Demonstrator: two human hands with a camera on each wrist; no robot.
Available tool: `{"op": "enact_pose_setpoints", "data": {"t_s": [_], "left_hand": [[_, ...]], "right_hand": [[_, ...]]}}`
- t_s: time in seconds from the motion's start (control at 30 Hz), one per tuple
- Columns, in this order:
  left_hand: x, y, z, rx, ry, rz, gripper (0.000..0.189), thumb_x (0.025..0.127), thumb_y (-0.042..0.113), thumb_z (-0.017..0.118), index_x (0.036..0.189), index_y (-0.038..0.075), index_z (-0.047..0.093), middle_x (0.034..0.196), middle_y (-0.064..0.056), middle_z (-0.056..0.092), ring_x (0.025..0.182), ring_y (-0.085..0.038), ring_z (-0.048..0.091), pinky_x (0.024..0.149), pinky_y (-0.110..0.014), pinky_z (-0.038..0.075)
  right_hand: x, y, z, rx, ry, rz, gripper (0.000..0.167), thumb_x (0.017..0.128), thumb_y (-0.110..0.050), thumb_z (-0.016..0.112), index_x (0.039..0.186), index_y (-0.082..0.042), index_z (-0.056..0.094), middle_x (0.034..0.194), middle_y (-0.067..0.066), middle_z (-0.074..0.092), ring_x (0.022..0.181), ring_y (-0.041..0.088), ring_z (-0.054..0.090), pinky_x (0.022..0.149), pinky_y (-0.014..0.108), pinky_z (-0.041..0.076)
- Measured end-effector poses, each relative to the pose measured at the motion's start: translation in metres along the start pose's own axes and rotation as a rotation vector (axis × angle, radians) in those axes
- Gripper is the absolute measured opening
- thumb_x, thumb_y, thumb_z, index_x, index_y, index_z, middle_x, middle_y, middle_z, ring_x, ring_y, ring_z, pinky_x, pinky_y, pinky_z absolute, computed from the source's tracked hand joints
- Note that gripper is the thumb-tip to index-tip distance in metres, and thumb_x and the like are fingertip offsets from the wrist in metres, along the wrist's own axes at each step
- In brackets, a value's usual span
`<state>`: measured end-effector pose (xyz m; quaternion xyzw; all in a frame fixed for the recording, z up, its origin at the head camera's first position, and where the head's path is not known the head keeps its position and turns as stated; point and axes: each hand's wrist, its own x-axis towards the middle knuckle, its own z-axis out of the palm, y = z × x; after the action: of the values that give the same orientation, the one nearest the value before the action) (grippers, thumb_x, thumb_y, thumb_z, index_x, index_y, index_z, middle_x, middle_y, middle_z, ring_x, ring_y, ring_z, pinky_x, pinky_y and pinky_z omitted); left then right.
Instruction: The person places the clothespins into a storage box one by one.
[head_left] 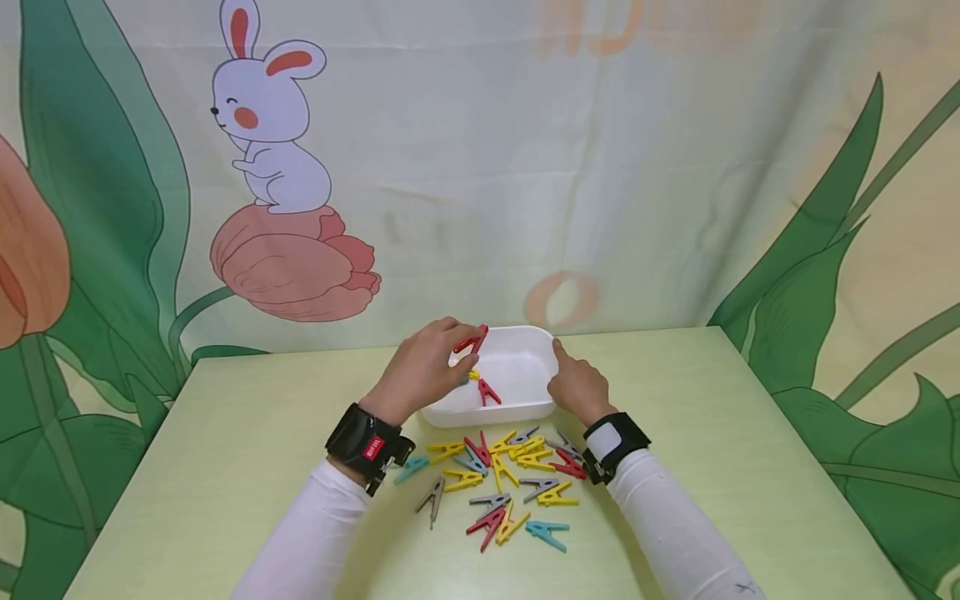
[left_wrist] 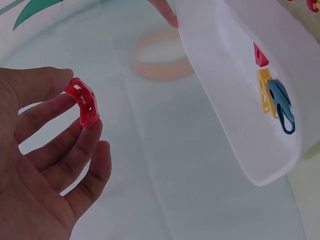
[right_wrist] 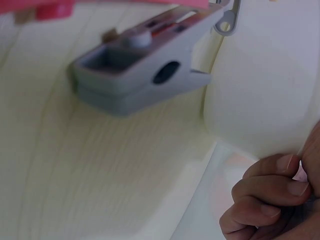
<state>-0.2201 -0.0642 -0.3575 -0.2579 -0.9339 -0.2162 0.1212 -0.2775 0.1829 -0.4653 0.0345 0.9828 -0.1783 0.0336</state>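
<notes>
My left hand (head_left: 423, 371) pinches a red clothespin (left_wrist: 86, 102) between thumb and fingers, above the left part of a white plastic basin (head_left: 525, 367). On the basin's right rim, my right hand (head_left: 581, 387) holds the edge, its index finger along the rim and the other fingers curled in the right wrist view. Inside the basin lie a red clothespin (head_left: 489, 392), a yellow clothespin (left_wrist: 266, 92) and a blue clothespin (left_wrist: 282, 102). A loose group of yellow, red, grey and blue clothespins (head_left: 501, 472) spreads over the table in front of it.
The pale table (head_left: 247, 467) ends at the back against a curtain (head_left: 465, 208) printed with a rabbit and flowers. The basin stands close to that back edge. A grey clothespin (right_wrist: 135, 70) lies near the right wrist, beside the basin.
</notes>
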Motion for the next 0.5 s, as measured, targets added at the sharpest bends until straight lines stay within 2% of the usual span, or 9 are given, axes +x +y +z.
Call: {"op": "enact_pose_setpoints", "data": {"t_s": [0.2,0.5], "left_hand": [[0.009,0.0,0.003,-0.012,-0.003,-0.002,0.039,0.091,0.024,0.07,0.129,0.015,0.065,0.111,-0.005,0.067,0.1,-0.021,0.063,0.081,-0.037,0.055],[0.021,-0.005,0.016,-0.015,-0.037,-0.049,0.039,0.093,0.027,0.068,0.129,0.014,0.064,0.116,-0.007,0.067,0.103,-0.023,0.063,0.086,-0.039,0.055]], "right_hand": [[-0.001,-0.001,-0.002,0.016,-0.005,0.003,0.073,0.091,-0.017,0.055,0.157,-0.018,0.024,0.08,0.015,0.063,0.062,0.024,0.055,0.05,0.031,0.036],[-0.002,0.0,-0.002,0.013,-0.005,-0.01,0.074,0.091,-0.016,0.054,0.158,-0.018,0.024,0.075,0.014,0.06,0.06,0.024,0.054,0.049,0.031,0.036]]}}
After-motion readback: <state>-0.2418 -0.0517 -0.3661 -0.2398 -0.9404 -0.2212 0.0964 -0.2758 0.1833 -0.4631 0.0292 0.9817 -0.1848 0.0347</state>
